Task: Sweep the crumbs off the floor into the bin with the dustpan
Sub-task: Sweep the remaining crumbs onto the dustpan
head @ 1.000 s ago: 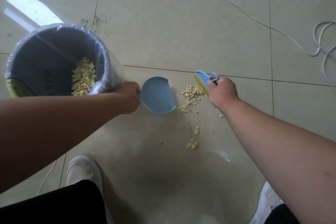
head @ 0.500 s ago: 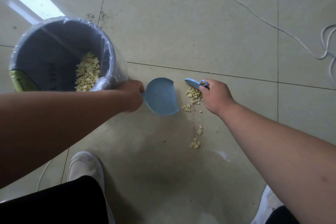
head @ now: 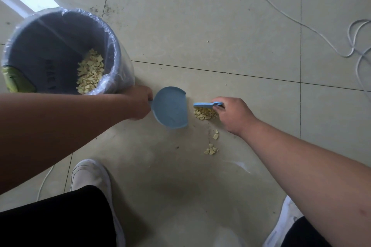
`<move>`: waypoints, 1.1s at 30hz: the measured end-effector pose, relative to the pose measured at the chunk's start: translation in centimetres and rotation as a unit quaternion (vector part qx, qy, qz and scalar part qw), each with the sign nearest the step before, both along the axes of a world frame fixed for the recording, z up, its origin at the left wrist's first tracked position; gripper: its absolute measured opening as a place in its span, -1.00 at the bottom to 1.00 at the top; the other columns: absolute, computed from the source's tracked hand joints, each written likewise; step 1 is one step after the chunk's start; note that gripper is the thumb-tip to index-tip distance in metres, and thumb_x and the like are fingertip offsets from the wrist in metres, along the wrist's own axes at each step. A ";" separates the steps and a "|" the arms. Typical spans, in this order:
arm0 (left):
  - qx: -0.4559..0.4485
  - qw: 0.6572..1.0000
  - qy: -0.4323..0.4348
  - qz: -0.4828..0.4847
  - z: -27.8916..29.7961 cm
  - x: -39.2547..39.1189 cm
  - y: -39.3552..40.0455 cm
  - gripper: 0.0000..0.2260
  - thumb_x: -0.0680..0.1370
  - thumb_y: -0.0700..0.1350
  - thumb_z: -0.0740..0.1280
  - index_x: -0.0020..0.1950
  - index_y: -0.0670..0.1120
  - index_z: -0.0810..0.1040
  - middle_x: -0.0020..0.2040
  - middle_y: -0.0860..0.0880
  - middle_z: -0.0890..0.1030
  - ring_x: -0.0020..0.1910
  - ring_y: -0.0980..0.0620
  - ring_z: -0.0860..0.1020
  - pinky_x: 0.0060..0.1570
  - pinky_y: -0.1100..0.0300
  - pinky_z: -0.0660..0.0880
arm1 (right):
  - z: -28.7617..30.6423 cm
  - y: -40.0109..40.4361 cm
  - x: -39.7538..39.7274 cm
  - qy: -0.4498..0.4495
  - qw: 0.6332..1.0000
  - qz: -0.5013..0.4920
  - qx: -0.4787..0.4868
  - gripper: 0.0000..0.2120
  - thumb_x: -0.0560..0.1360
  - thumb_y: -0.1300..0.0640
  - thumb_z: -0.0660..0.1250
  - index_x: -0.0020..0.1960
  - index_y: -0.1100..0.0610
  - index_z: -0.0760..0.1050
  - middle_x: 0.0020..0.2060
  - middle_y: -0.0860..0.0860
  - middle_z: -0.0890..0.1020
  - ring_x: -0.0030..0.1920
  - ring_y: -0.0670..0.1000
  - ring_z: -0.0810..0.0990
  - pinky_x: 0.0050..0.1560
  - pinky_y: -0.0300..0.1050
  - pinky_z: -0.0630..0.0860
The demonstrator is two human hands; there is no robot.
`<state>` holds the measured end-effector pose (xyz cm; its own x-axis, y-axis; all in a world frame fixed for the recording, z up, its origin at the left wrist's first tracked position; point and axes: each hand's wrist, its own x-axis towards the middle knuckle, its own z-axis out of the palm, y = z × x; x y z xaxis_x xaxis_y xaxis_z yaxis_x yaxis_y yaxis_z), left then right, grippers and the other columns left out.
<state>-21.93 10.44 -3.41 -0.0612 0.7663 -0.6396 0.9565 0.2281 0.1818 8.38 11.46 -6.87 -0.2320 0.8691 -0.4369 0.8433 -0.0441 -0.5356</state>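
Pale glossy floor tiles stretch out underfoot, crossed by dark grout lines, with a thin white cord trailing and looping towards the far right edge. Since a moment ago the small blue hand brush has tipped over flat and come in closer to the round blue plastic dustpan, and the loose yellow crumbs now sit bunched in a tight heap under it, just beside the pan's open lip. The right hand is closed around the brush handle; the left hand is wrapped round the dustpan's handle, holding the empty pan down on the tile as before. A smaller scatter of crumbs lies nearer the person, untouched. The grey bin with its clear plastic liner stands just left of the left hand, crumbs already inside. Open tile lies beyond the pan and to the right; white shoes close off the near side.
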 end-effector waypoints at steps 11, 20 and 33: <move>-0.018 1.000 -0.017 -0.001 -0.3 -0.1 -0.1 -0.86 0.54 -0.17 0.29 -0.04 -0.07 0.65 -0.11 -0.08 0.66 -0.10 -0.13 0.64 -0.15 0.08 0.60 | 0.0 3.3 -0.6 0.028 0.995 -0.086 0.042 -0.73 0.63 0.13 0.34 0.29 0.02 0.65 0.09 0.00 0.71 0.03 0.00 0.61 0.06 -0.23 0.45; -0.027 0.999 -0.017 -0.013 0.0 -0.3 0.4 -0.83 0.53 -0.20 0.27 -0.02 -0.07 0.66 -0.10 -0.08 0.66 -0.09 -0.14 0.65 -0.12 0.06 0.63 | -1.1 0.8 -1.4 0.020 0.996 0.083 0.006 -0.63 0.55 0.29 0.30 0.27 0.02 0.67 0.12 0.06 0.72 0.12 0.12 0.64 0.16 -0.01 0.56; -0.017 1.000 -0.003 0.005 0.3 0.5 0.1 -0.78 0.55 -0.21 0.26 0.10 -0.05 0.65 -0.08 -0.05 0.61 -0.05 -0.13 0.62 -0.11 0.11 0.58 | -1.1 -2.4 1.9 0.014 0.993 0.120 0.012 -0.55 0.44 0.42 0.29 0.21 0.07 0.68 0.11 0.06 0.70 0.13 0.12 0.61 0.11 -0.16 0.48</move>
